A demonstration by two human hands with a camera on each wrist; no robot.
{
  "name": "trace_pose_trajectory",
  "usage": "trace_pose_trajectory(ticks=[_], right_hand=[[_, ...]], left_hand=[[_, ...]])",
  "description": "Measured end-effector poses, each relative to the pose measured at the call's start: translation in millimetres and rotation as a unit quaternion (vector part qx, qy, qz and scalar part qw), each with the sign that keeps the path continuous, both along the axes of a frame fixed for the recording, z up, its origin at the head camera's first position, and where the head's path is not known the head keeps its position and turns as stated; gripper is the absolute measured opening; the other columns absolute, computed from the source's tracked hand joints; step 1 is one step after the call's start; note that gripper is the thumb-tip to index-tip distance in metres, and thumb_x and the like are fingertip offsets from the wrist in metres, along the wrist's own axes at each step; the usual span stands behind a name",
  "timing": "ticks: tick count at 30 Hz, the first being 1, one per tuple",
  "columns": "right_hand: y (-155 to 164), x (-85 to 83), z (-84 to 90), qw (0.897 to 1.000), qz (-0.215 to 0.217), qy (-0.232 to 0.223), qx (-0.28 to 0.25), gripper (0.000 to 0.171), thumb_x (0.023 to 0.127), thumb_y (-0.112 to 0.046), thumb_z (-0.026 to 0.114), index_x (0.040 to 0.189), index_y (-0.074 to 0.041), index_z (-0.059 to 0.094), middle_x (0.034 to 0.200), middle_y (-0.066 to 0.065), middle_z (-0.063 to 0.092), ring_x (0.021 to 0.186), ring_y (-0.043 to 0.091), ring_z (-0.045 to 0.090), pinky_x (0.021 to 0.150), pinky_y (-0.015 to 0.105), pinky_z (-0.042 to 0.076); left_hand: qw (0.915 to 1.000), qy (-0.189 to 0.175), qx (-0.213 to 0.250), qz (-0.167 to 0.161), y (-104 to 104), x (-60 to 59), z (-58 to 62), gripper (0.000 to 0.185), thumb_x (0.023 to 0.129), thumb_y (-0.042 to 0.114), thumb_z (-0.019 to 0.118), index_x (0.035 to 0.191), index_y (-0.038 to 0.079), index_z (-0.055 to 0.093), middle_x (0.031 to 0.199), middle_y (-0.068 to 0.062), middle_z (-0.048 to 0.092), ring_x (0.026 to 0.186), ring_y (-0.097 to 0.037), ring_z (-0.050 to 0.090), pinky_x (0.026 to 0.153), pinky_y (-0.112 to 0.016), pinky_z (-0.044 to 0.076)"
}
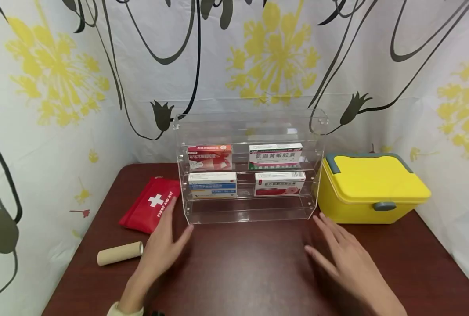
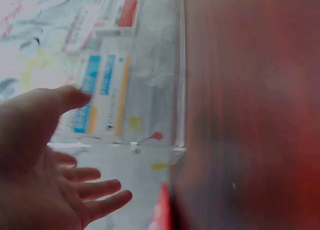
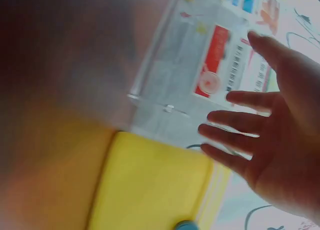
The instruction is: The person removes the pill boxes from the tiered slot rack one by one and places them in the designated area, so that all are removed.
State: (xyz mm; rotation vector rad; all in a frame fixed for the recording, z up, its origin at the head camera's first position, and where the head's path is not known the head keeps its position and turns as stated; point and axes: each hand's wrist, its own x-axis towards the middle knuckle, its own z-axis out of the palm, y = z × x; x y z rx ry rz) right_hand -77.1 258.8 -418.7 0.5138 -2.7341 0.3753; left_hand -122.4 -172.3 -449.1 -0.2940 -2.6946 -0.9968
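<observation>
A clear acrylic shelf rack (image 1: 248, 210) stands at the back of the dark wooden table (image 1: 250, 272). It holds several medicine boxes: a red one (image 1: 209, 156) and a green-striped one (image 1: 275, 156) on the upper tier, a blue one (image 1: 212, 184) and a red-and-white one (image 1: 279, 183) on the lower tier. My left hand (image 1: 164, 243) hovers open, fingers spread, near the rack's front left corner. My right hand (image 1: 339, 252) hovers open near its front right corner. Neither touches the rack. In the wrist views the open left hand (image 2: 55, 185) and right hand (image 3: 265, 135) face the rack (image 2: 150, 100) (image 3: 170, 90).
A red first aid pouch (image 1: 150, 204) lies left of the rack, with a cardboard tube (image 1: 120, 253) in front of it. A yellow lidded box (image 1: 370, 186) (image 3: 150, 185) stands right of the rack. A flowered curtain hangs behind and to both sides.
</observation>
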Motion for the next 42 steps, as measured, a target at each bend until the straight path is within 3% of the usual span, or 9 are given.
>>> trace_pose_trajectory(ticks=[3, 6, 9, 12, 17, 22, 31, 36, 42], right_hand=[[-1, -22.0, 18.3, 0.997, 0.028, 0.060, -0.038, 0.065, 0.092, -0.041, 0.067, 0.146, -0.013, 0.046, 0.139, 0.013, 0.052, 0.122, 0.033, 0.052, 0.095, 0.053, 0.044], [-3, -50.1, 34.5, 0.991, 0.059, 0.109, -0.050, 0.059, 0.098, -0.049, 0.054, 0.141, -0.009, 0.052, 0.132, 0.014, 0.057, 0.118, 0.031, 0.055, 0.093, 0.052, 0.046], [-6, -78.4, 46.8, 0.988, 0.083, 0.124, -0.036, 0.053, 0.100, -0.041, 0.054, 0.137, -0.003, 0.055, 0.131, 0.016, 0.057, 0.118, 0.032, 0.053, 0.097, 0.051, 0.044], [-7, -98.6, 55.4, 0.991, 0.084, 0.105, 0.002, 0.050, 0.091, -0.021, 0.071, 0.134, -0.001, 0.056, 0.128, 0.017, 0.058, 0.116, 0.033, 0.053, 0.097, 0.051, 0.045], [-11, -118.3, 57.3, 0.993, 0.089, 0.065, 0.041, 0.051, 0.083, -0.010, 0.079, 0.129, 0.000, 0.060, 0.117, 0.016, 0.056, 0.097, 0.030, 0.058, 0.082, 0.045, 0.053], [-7, -129.5, 60.6, 0.992, 0.120, 0.027, -0.001, 0.037, 0.088, -0.007, 0.073, 0.123, 0.000, 0.064, 0.109, 0.012, 0.050, 0.079, 0.021, 0.055, 0.063, 0.035, 0.051], [-1, -144.0, 70.4, 0.989, 0.130, -0.032, -0.061, 0.029, 0.081, 0.000, 0.078, 0.109, -0.006, 0.074, 0.100, 0.006, 0.066, 0.077, 0.016, 0.065, 0.064, 0.033, 0.055], [1, -143.4, 80.3, 0.990, 0.130, -0.003, -0.063, 0.031, 0.081, 0.002, 0.077, 0.110, -0.008, 0.074, 0.099, 0.003, 0.067, 0.072, 0.011, 0.060, 0.060, 0.028, 0.052], [6, -129.6, 110.5, 0.985, 0.141, 0.072, -0.071, 0.036, 0.080, 0.001, 0.078, 0.114, -0.011, 0.074, 0.100, 0.000, 0.066, 0.074, 0.008, 0.058, 0.061, 0.016, 0.045]], left_hand=[[0.9872, -0.064, 0.146, -0.008, 1, -26.9, -3.7, 0.084, 0.093, 0.028, 0.068, 0.157, 0.013, 0.015, 0.156, -0.013, 0.027, 0.140, -0.033, 0.032, 0.107, -0.052, 0.035], [0.9540, -0.118, 0.275, -0.018, 4, -45.9, -10.6, 0.078, 0.096, 0.022, 0.065, 0.156, 0.012, 0.018, 0.157, -0.013, 0.027, 0.141, -0.032, 0.031, 0.108, -0.048, 0.034], [0.9285, -0.156, 0.337, -0.013, 8, -54.5, -17.8, 0.075, 0.096, 0.021, 0.065, 0.156, 0.016, 0.021, 0.157, -0.009, 0.028, 0.142, -0.027, 0.030, 0.110, -0.044, 0.032], [0.9191, -0.176, 0.352, -0.001, 13, -57.2, -24.4, 0.072, 0.096, 0.023, 0.065, 0.155, 0.016, 0.025, 0.154, -0.007, 0.033, 0.141, -0.025, 0.032, 0.110, -0.042, 0.032], [0.9075, -0.204, 0.367, 0.024, 14, -55.4, -33.8, 0.070, 0.095, 0.034, 0.065, 0.154, 0.022, 0.029, 0.151, -0.003, 0.038, 0.138, -0.022, 0.036, 0.110, -0.041, 0.034], [0.8985, -0.213, 0.383, 0.029, 14, -56.5, -36.7, 0.069, 0.094, 0.038, 0.065, 0.153, 0.026, 0.031, 0.149, 0.000, 0.040, 0.137, -0.021, 0.037, 0.110, -0.045, 0.033], [0.8916, -0.223, 0.394, 0.023, 12, -56.4, -38.9, 0.068, 0.095, 0.038, 0.065, 0.153, 0.026, 0.031, 0.149, -0.001, 0.040, 0.137, -0.022, 0.037, 0.111, -0.044, 0.032], [0.8877, -0.237, 0.394, 0.022, 11, -57.2, -33.9, 0.075, 0.092, 0.043, 0.066, 0.154, 0.026, 0.027, 0.152, -0.001, 0.037, 0.139, -0.021, 0.034, 0.111, -0.042, 0.032], [0.8900, -0.253, 0.379, 0.024, 16, -47.0, -5.4, 0.078, 0.094, 0.040, 0.065, 0.156, 0.018, 0.024, 0.154, -0.006, 0.034, 0.140, -0.027, 0.033, 0.110, -0.044, 0.033]])
